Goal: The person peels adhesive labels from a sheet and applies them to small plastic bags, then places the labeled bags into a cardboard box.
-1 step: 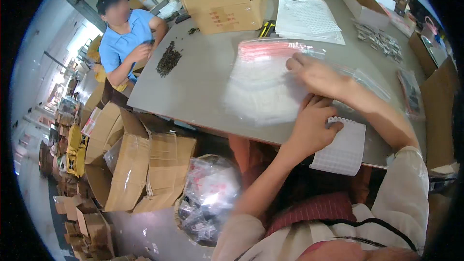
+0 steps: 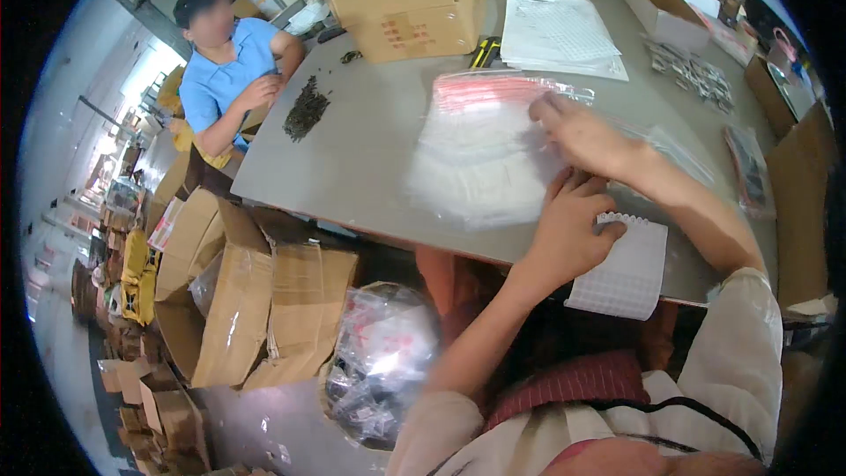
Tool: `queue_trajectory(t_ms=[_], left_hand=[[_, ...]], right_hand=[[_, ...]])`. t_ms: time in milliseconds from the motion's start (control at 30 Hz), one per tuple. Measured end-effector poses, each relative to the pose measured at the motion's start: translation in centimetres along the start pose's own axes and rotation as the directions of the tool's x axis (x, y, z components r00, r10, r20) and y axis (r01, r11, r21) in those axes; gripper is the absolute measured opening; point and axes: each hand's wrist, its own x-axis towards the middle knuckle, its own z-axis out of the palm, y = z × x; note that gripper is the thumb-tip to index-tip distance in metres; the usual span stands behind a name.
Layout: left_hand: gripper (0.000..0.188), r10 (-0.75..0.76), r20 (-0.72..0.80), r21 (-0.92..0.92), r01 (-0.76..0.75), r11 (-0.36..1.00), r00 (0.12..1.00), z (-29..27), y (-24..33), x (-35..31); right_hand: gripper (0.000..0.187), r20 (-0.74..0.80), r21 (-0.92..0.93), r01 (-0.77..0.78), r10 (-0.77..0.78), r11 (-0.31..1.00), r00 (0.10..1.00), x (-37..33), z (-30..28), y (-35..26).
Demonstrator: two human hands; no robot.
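A stack of clear zip bags with pink-red strips along the top lies on the grey table. Over its upper right part is my right hand, fingers bent and blurred by motion; whether they pinch a bag does not show. My left hand rests at the stack's lower right edge, fingers stretched out and thumb apart. Its thumb touches the top of a white spiral notepad, which overhangs the table's near edge. More clear bags lie partly behind my right forearm.
Small dark pieces form a pile at the left, by a seated person in blue. Paper sheets, a yellow-black tool and a closed carton are farther back. Metal pieces lie right. Open cartons and a bin of plastic bags stand below.
My right hand has shifted slightly to the right over the bags. My left hand and the notepad stay in place.
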Motion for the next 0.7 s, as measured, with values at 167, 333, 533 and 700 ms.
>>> queue_trajectory(t_ms=[167, 333, 533, 700], left_hand=[[0.020, 0.033, -0.090, 0.056, -0.028, 0.998, 0.995, 0.0, 0.5, -0.2], [0.019, 0.038, -0.132, 0.079, -0.027, 0.997, 0.990, -0.4, 0.4, -0.2], [0.021, -0.007, -0.162, 0.098, 0.023, 0.995, 0.987, -0.2, 0.5, -0.1], [0.023, -0.016, -0.227, 0.122, 0.045, 0.991, 0.974, -0.3, 0.4, 0.0]], right_hand=[[0.058, -0.072, 0.222, -0.293, 0.315, 0.930, 0.946, -4.5, -2.4, 3.2], [0.079, 0.049, 0.336, -0.371, 0.377, 0.866, 0.925, -9.0, -3.9, 5.7], [0.075, 0.107, 0.300, -0.399, 0.385, 0.866, 0.917, -12.5, -7.4, 6.7], [0.047, 0.058, 0.376, -0.206, 0.199, 0.904, 0.978, -10.2, -9.5, 3.5]])
